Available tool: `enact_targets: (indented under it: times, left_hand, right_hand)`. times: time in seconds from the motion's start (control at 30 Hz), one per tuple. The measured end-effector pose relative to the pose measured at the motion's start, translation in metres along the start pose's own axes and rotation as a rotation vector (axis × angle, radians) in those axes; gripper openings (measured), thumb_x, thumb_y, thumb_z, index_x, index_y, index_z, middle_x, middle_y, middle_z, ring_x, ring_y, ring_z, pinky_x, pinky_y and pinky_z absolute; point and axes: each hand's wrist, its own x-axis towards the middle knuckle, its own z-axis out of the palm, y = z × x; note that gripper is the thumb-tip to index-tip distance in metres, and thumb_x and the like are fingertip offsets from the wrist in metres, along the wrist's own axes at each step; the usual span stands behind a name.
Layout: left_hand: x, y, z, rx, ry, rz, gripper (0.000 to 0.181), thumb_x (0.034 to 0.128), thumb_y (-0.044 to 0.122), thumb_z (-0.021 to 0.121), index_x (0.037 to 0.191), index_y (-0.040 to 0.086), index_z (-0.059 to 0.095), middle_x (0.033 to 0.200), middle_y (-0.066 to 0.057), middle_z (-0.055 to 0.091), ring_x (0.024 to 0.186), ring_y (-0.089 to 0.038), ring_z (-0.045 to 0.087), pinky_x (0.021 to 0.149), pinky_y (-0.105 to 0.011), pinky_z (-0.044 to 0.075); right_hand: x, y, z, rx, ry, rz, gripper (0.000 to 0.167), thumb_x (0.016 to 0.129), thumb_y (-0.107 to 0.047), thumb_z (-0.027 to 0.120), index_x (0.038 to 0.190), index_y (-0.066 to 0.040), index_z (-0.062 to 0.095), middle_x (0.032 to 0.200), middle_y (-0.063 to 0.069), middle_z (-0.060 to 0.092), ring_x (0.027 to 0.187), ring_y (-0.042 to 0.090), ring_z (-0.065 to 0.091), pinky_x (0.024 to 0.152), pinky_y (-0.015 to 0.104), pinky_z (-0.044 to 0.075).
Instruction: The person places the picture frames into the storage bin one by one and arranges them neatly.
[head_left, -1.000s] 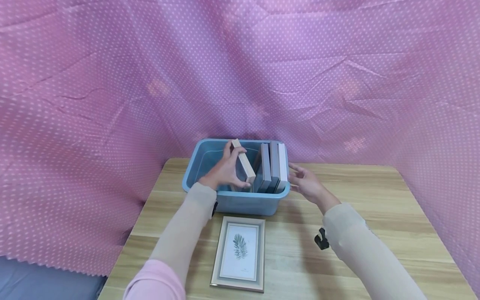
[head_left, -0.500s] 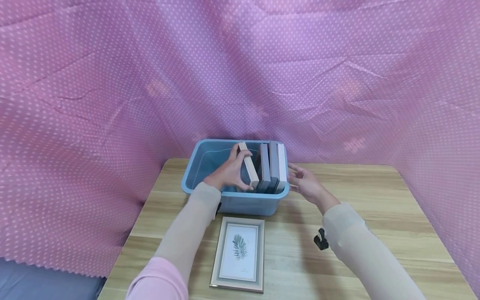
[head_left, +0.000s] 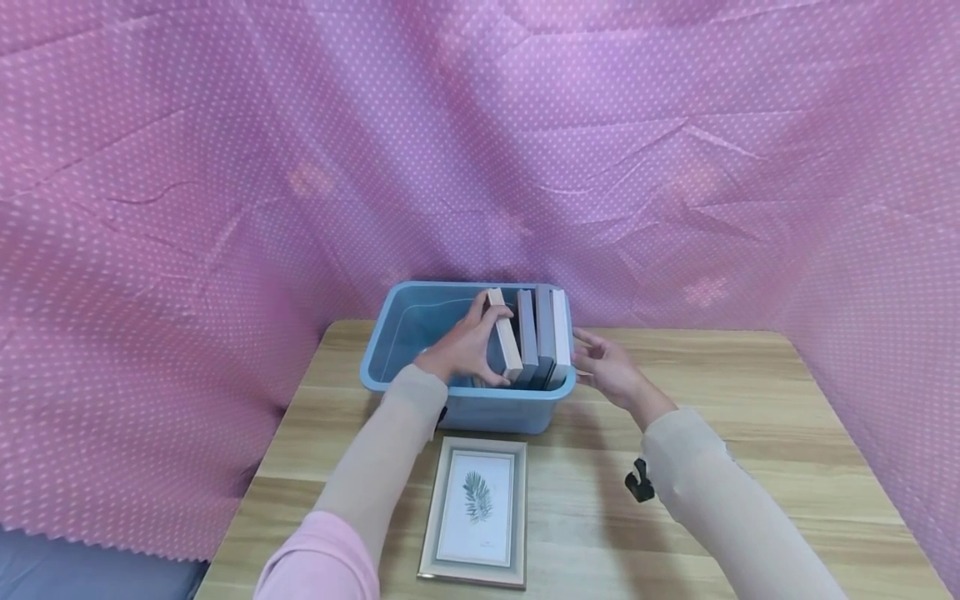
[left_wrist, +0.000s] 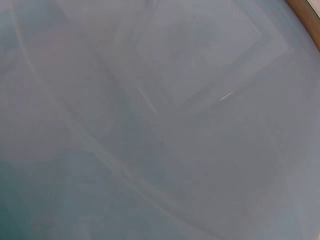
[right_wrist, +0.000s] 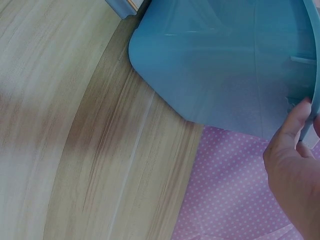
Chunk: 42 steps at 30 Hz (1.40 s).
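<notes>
In the head view my left hand (head_left: 467, 342) reaches into a blue plastic bin (head_left: 491, 408). It holds a picture frame (head_left: 506, 337) by its long cream edge, thumb near and fingers far. The frame stands nearly upright, leaning slightly. To its right stand a grey-edged frame (head_left: 527, 329), another grey frame (head_left: 545, 333) and a white-edged frame (head_left: 560, 333). My right hand (head_left: 611, 368) is at the bin's right side. Its fingers (right_wrist: 295, 117) touch the rim in the right wrist view. Only the bin's wall (left_wrist: 165, 150) fills the left wrist view, blurred.
A framed leaf print (head_left: 477, 510) lies face up on the wooden table (head_left: 720, 475), just before the bin. Pink dotted cloth (head_left: 637, 167) hangs behind and on both sides. The left part of the bin's inside (head_left: 408, 329) shows its blue wall.
My left hand has moved the held frame rightward, closer to the other frames, and it leans less than before. My right hand stays at the bin's side.
</notes>
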Motion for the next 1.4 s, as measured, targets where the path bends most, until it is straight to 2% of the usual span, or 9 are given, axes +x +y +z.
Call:
enact_targets:
  times: [0.27,0.47,0.53,0.7,0.8,0.87,1.07,1.2,1.4]
  left_hand:
    - [0.001,-0.0022,0.0025,0.046,-0.028,0.007,0.11,0.0558,0.042,0.091,0.143,0.026,0.026,0.155,-0.009,0.003,0.122,-0.028,0.041,0.092,-0.038,0.051]
    - [0.0007,-0.0045,0.0038,-0.023,-0.088,-0.018,0.113,0.0584,0.035,0.092,0.146,0.03,0.021,0.158,-0.006,-0.002,0.132,-0.029,0.033,0.087,-0.037,0.054]
    - [0.0005,-0.0054,0.0041,-0.046,-0.098,-0.017,0.113,0.0596,0.033,0.092,0.147,0.029,0.021,0.159,-0.004,-0.001,0.137,-0.028,0.026,0.09,-0.038,0.052]
    - [0.0015,-0.0075,0.0054,-0.083,-0.078,0.018,0.111,0.0615,0.029,0.091,0.147,0.024,0.02,0.154,-0.001,0.02,0.135,-0.017,0.027,0.107,-0.035,0.038]
    - [0.002,-0.0073,0.0061,-0.1,-0.074,0.021,0.11,0.0631,0.029,0.09,0.147,0.022,0.02,0.148,0.001,0.031,0.13,-0.013,0.033,0.11,-0.033,0.034]
    - [0.002,-0.0058,0.0059,-0.111,-0.077,0.015,0.11,0.0634,0.028,0.09,0.148,0.022,0.02,0.147,0.0,0.032,0.128,-0.014,0.035,0.109,-0.033,0.034]
    - [0.0014,-0.001,0.0051,-0.133,-0.078,-0.002,0.112,0.064,0.026,0.09,0.149,0.025,0.016,0.149,0.0,0.03,0.13,-0.02,0.035,0.109,-0.037,0.035]
    - [0.0019,0.0001,0.0062,-0.139,-0.078,0.0,0.116,0.0644,0.028,0.09,0.151,0.028,0.012,0.15,0.001,0.027,0.131,-0.019,0.033,0.11,-0.037,0.033]
    - [0.0011,0.0,0.0041,-0.091,-0.054,0.032,0.129,0.0627,0.038,0.089,0.154,0.02,0.0,0.158,0.0,0.014,0.14,-0.016,0.018,0.114,-0.034,0.025]
  right_hand:
    - [-0.0001,0.0024,0.0002,-0.002,-0.009,-0.011,0.057,0.098,-0.001,0.05,0.15,-0.008,0.028,0.136,0.026,0.044,0.113,0.025,0.054,0.101,0.046,0.044]
    - [0.0003,0.0042,0.0012,0.003,-0.017,-0.005,0.056,0.098,-0.001,0.049,0.15,-0.007,0.028,0.137,0.027,0.043,0.115,0.027,0.053,0.102,0.046,0.043]
    - [0.0006,0.0046,0.001,0.003,-0.014,-0.003,0.056,0.098,-0.002,0.049,0.15,-0.008,0.028,0.138,0.027,0.042,0.115,0.027,0.053,0.102,0.046,0.043]
    - [0.0008,0.0038,0.0005,0.007,-0.012,0.0,0.056,0.098,-0.001,0.047,0.15,-0.007,0.027,0.138,0.027,0.041,0.113,0.025,0.054,0.101,0.045,0.044]
    - [0.0008,0.0037,0.0005,0.006,-0.016,-0.002,0.056,0.099,-0.001,0.047,0.15,-0.006,0.026,0.138,0.027,0.041,0.112,0.024,0.054,0.101,0.045,0.044]
    - [0.0009,0.0038,0.0001,0.002,-0.02,-0.002,0.056,0.099,-0.001,0.047,0.15,-0.007,0.026,0.138,0.027,0.041,0.111,0.023,0.054,0.102,0.045,0.044]
    - [0.0004,0.0033,-0.0011,0.004,-0.019,-0.013,0.056,0.098,-0.001,0.048,0.15,-0.006,0.026,0.135,0.026,0.044,0.106,0.018,0.057,0.101,0.046,0.044]
    - [-0.0006,0.0021,-0.002,0.004,-0.014,-0.014,0.056,0.098,-0.002,0.048,0.15,-0.005,0.026,0.135,0.026,0.044,0.104,0.017,0.057,0.101,0.046,0.044]
    - [-0.0008,0.0006,-0.0027,-0.001,-0.02,-0.013,0.057,0.098,-0.001,0.048,0.15,-0.006,0.025,0.136,0.027,0.043,0.105,0.018,0.057,0.101,0.045,0.045]
